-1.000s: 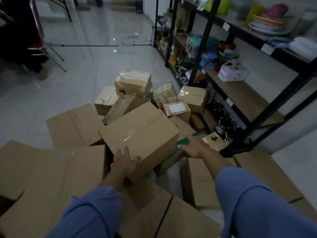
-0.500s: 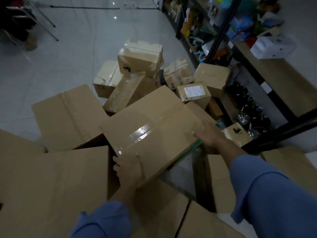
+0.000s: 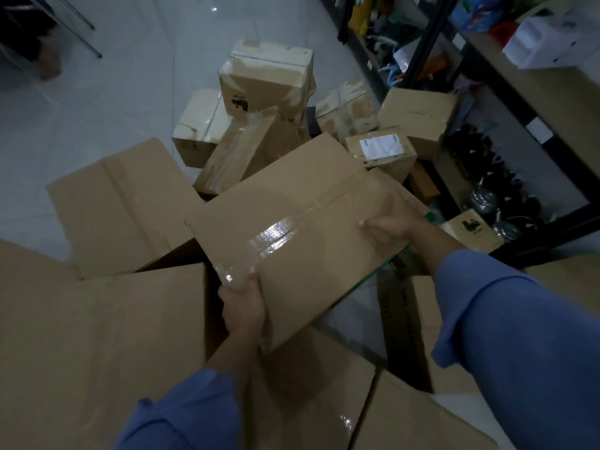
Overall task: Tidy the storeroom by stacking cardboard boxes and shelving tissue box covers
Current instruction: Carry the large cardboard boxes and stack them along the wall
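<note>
At the left of the frame a wide flat carton (image 3: 123, 206) lies on the pale floor (image 3: 113, 92), with a bigger carton (image 3: 97, 336) below it at lower left. Just right of these, the left hand (image 3: 243, 306) grips the near corner of the taped box (image 3: 308, 228); the thumb lies on top beside the glossy tape and the fingers are tucked out of sight beneath.

The taped box sits at the centre of the frame, apparently held above the other cartons. Its sealed face is turned up toward the camera. Its long axis appears to follow the tape seam, running from lower left to upper right, so the far end points at the leaning heap of small boxes (image 3: 266, 76) in the upper centre.

The right hand (image 3: 393, 222) holds the right edge with its fingers curled over onto the top face. At the far right stands the shelf (image 3: 552, 102), which carries a white box (image 3: 545, 43).

Likely trouble:
- The left grip has only a corner, next to slick tape. A slip there would probably let the box pivot and drop onto the cartons below.
- Swinging the far end forward could knock over the leaning heap.
- Swinging it right could clip the shelf frame.
</note>
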